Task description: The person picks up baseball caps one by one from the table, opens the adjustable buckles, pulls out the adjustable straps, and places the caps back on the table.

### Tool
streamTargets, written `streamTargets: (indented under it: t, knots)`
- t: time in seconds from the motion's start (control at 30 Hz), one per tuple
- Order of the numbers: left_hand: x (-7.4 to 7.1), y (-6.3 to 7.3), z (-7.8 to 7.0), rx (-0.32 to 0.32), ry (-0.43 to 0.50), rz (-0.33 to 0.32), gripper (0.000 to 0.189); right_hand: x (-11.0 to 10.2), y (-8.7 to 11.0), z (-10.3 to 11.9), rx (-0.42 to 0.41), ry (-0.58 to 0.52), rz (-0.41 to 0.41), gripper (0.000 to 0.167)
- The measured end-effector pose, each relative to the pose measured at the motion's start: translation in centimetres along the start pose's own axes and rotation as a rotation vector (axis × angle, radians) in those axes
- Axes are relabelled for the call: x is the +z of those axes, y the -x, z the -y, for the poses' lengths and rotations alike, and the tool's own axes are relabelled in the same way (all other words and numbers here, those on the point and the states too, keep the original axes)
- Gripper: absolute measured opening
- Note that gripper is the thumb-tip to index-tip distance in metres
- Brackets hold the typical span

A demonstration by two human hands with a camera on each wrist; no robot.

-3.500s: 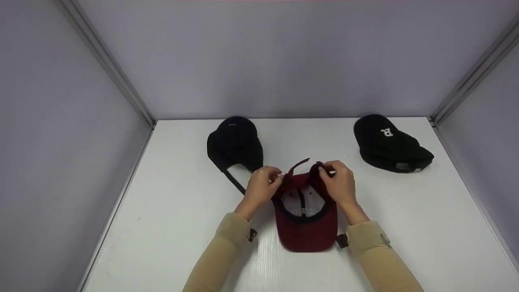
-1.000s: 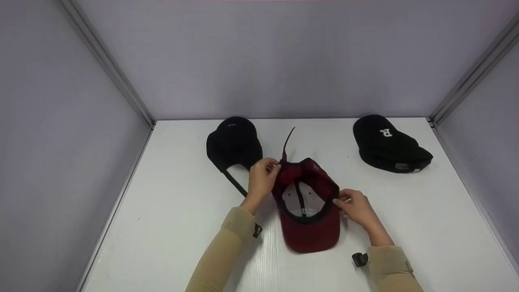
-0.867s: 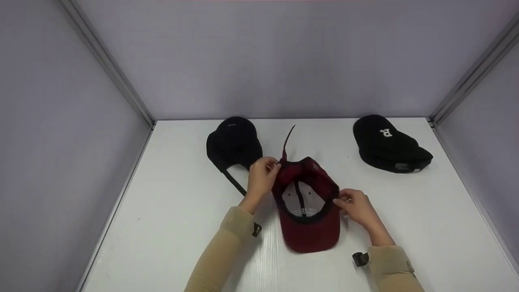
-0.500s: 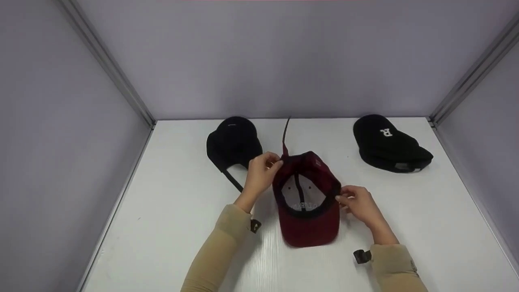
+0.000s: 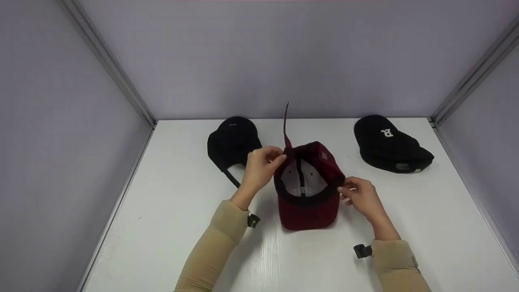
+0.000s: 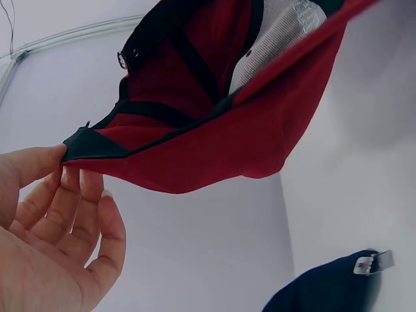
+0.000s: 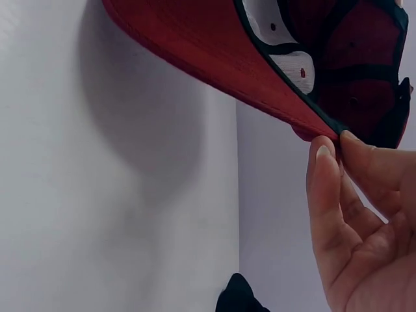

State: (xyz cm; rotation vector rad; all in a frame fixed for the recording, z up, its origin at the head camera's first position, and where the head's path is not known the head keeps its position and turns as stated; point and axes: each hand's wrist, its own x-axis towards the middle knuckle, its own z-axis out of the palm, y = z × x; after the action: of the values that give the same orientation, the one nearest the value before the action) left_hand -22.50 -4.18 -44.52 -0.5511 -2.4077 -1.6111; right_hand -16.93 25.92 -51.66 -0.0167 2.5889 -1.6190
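Note:
A dark red baseball cap (image 5: 309,215) is held with its inside facing up and its brim toward me. My left hand (image 5: 259,168) pinches the back edge on the left, near the base of its loose strap (image 5: 286,125), which sticks up. On the right side, my right hand (image 5: 365,198) grips the rim close to the brim between thumb and fingers. In the left wrist view, the thumb and fingers of the left hand (image 6: 58,227) hold a dark-edged corner of red cloth. The right wrist view has the cap (image 7: 214,58) raised over the table, casting a shadow.
A black cap (image 5: 235,140) with a long strap lies at the back left, partly behind my left hand. At the back right rests another black cap (image 5: 389,146) with a white letter R. Grey walls enclose the white table (image 5: 162,227) on three sides.
Earlier, both hands were at the cap's back edge; the right hand has since moved down to the rim by the brim. Over the last second, both hands have raised the cap and shifted it away from me.

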Motion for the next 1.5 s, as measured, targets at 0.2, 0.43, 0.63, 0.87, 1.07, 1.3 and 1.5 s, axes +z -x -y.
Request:
streamTargets:
  t: [0.2,0.43,0.63,0.87,1.07,1.3,1.5]
  knots:
    - [-0.5,-0.4,-0.8,0.009,0.019,-0.024,0.008,-0.1,-0.8,0.7,-0.031,-0.018,-0.068,0.011]
    - [-0.6,-0.9,-1.6,0.032,0.046,-0.058,0.009,-0.4,-1.8,1.5,-0.075,-0.036,-0.151,0.014]
    - [-0.6,-1.1,-1.7,0.071,0.051,-0.051,0.01,-0.4,-2.8,1.8,-0.098,-0.056,-0.221,0.015]
    - [-0.5,-1.0,-0.9,0.085,0.042,-0.018,0.009,-0.8,-4.1,1.2,-0.149,-0.065,-0.289,0.014]
    - [-0.2,-1.0,-0.2,0.096,0.032,-0.017,0.009,-0.8,-5.2,0.7,-0.201,-0.119,-0.399,0.013]
    - [0.3,-0.1,1.4,0.123,-0.024,0.042,0.009,-0.4,-5.6,-0.7,-0.249,-0.19,-0.461,0.014]
    - [0.7,1.2,2.8,0.178,-0.067,0.088,0.007,-0.7,-5.1,-1.2,-0.206,-0.25,-0.379,0.018]
